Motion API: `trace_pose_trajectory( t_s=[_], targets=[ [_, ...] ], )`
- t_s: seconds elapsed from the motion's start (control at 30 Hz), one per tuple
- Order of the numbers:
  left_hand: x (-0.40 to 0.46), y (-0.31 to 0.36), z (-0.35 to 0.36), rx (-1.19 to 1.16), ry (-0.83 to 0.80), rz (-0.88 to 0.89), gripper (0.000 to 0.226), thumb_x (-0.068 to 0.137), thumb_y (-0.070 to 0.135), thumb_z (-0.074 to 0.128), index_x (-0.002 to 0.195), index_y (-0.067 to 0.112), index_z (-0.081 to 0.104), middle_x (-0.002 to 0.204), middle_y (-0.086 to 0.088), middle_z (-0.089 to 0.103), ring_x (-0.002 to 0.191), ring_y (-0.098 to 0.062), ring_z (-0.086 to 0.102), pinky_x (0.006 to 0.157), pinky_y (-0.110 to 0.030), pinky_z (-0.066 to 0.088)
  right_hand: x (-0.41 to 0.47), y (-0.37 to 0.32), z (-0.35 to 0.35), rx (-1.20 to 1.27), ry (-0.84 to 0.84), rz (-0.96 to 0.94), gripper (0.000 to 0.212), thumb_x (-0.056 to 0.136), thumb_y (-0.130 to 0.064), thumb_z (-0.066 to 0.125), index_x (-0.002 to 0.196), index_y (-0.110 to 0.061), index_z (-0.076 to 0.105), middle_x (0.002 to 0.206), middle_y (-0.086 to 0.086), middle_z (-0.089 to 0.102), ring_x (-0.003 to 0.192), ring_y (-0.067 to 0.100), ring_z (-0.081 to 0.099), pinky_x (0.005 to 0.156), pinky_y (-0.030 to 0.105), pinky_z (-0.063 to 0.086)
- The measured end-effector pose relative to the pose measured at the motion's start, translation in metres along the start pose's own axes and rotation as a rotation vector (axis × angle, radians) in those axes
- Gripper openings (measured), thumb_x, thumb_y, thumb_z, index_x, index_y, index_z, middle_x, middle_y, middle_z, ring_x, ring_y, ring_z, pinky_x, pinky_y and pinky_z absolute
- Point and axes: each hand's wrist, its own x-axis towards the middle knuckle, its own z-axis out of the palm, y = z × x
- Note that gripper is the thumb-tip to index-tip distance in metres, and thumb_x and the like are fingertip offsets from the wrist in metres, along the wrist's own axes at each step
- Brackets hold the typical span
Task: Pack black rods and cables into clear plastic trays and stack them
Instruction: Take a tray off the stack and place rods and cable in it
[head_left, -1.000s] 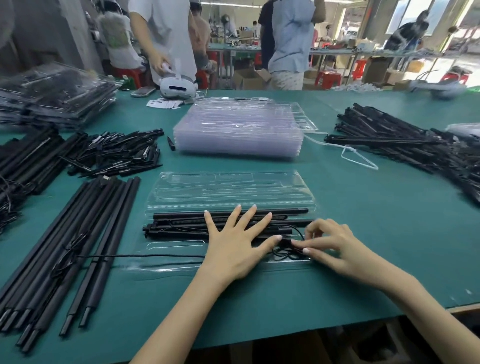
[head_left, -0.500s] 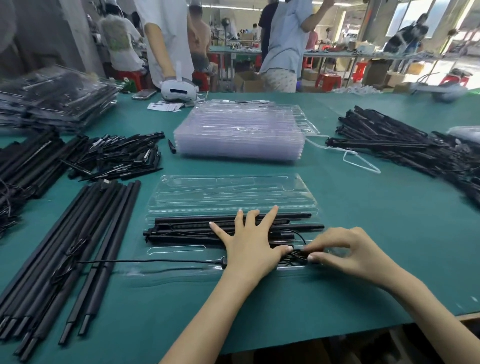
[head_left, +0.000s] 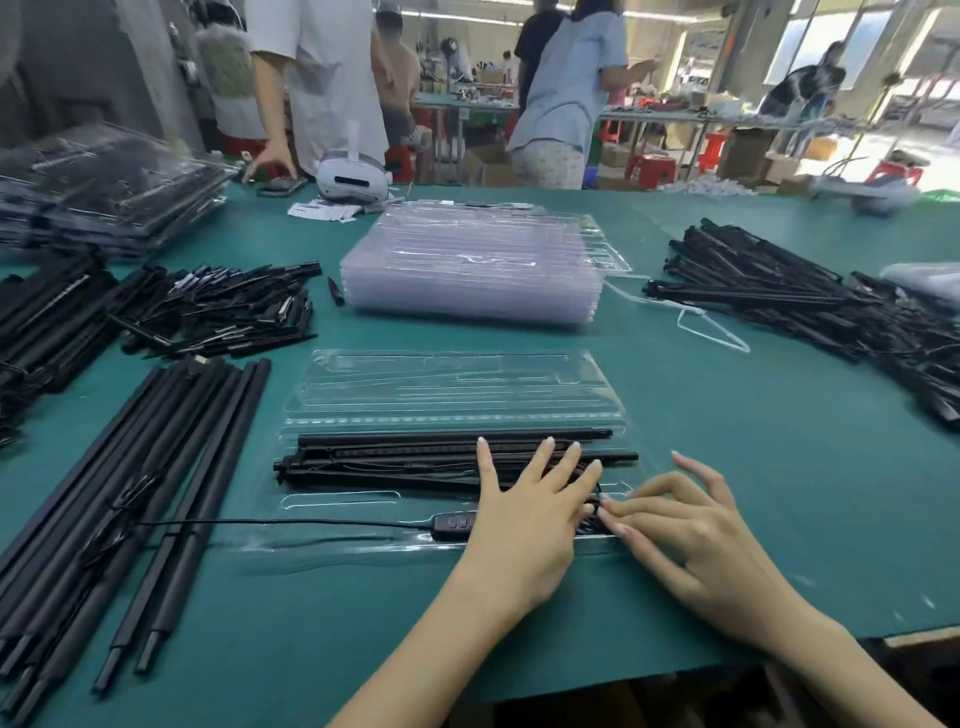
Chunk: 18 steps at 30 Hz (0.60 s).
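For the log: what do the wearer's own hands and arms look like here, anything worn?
Both forearms are bare, with no sleeves in view. The left hand and right hand wear no gloves, rings or watch. The fingers are slim, with longish, pale nails.

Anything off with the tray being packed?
Yes: the black cable runs out past the open tray's left edge onto the table, its inline controller lying by the left hand, not tucked in.

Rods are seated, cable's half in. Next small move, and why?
Probably draw the loose cable in toward the tray: it trails left onto the mat, while the inline controller lies in the tray and both hands work the coil at the right end.
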Motion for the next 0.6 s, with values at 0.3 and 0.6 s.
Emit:
trace_pose_trajectory(
  t_s=[0.3, 0.6],
  targets=[
    [-0.011, 0.002, 0.002, -0.007, -0.043, 0.020, 0.065, 0.092, 0.066, 0.026, 0.149, 0.044, 0.002, 0.159, 0.008, -0.016, 0.145, -0.013, -0.018, 0.105, -0.062, -0.025, -0.009, -0.003, 0.011, 0.183, 0.036, 0.047, 0.053, 0.098, -0.047, 0.036, 0.103, -0.010, 0.074, 0.112, -0.004, 0.069, 0.106, 0.005, 0.063, 0.104, 0.029, 0.041],
    [-0.013, -0.001, 0.002, -0.029, -0.021, 0.033, 0.063, 0.100, 0.051, 0.023, 0.153, 0.029, -0.002, 0.160, 0.004, -0.013, 0.146, -0.012, -0.016, 0.110, -0.054, -0.022, 0.009, -0.010, 0.007, -0.027, 0.038, -0.122, 0.052, 0.100, -0.041, 0.033, 0.099, -0.012, 0.076, 0.101, -0.002, 0.073, 0.101, 0.012, 0.067, 0.093, 0.031, 0.044]
  ],
)
